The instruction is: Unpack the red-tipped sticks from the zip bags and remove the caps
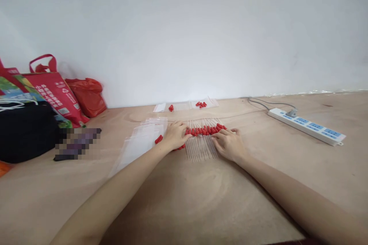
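A row of small red rubber-looking bulbs (202, 131) lies across the table between my hands. Thin, clear pointed tubes (201, 151) fan out toward me and away from me on either side of it. My left hand (174, 136) rests at the row's left end, thumb and fingers apart, touching the bulbs there. At the right end, my right hand (230, 144) lies with its fingers loosely bent and spread, against the outermost bulbs and tubes. A few more red bulbs (158, 139) are beside and partly under my left hand. Whether either hand grips anything is not visible.
Clear plastic bags (138, 141) lie left of my left hand. Further bags with red bulbs (201, 104) lie near the wall. A white power strip (307, 126) with a plugged cord stands right. Shopping bags (54, 95), a black bag (27, 132) and a pixelated object (78, 144) sit left.
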### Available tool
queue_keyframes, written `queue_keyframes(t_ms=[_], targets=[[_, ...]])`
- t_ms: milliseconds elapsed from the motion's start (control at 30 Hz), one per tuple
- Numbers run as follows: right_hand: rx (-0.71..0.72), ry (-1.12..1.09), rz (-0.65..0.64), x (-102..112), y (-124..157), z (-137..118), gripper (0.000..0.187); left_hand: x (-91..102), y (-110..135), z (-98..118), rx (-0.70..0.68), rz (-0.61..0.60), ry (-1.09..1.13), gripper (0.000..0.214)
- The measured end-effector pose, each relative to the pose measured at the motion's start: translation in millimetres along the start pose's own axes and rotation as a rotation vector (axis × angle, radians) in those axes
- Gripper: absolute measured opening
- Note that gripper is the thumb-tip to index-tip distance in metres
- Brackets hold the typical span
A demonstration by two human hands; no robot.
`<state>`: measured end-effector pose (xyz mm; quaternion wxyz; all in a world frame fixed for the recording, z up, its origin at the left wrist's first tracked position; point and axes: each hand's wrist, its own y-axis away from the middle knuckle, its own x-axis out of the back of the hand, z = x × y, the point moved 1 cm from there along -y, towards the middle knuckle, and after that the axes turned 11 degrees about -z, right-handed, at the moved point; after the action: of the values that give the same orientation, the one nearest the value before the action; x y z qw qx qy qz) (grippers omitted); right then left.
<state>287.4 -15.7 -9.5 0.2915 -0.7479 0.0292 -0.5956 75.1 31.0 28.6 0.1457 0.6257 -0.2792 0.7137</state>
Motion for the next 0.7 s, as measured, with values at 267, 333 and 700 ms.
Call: queue_keyframes(t_ms=[267,333,700], targets=[[-0.043,-0.022,0.139,-5.5,-5.0,14.3,0.023,-17.1,-32.8,16.6,-0.121,-0.025,-0.009,0.013],[-0.031,-0.024,0.154,-5.7,-5.5,15.0,0.023,-19.7,-32.7,16.3,-0.112,-0.001,0.003,0.008],[0.038,-0.072,0.214,-0.7,-3.5,5.8,0.023,-5.0,31.8,-2.7,-0.043,0.406,0.264,0.014]])
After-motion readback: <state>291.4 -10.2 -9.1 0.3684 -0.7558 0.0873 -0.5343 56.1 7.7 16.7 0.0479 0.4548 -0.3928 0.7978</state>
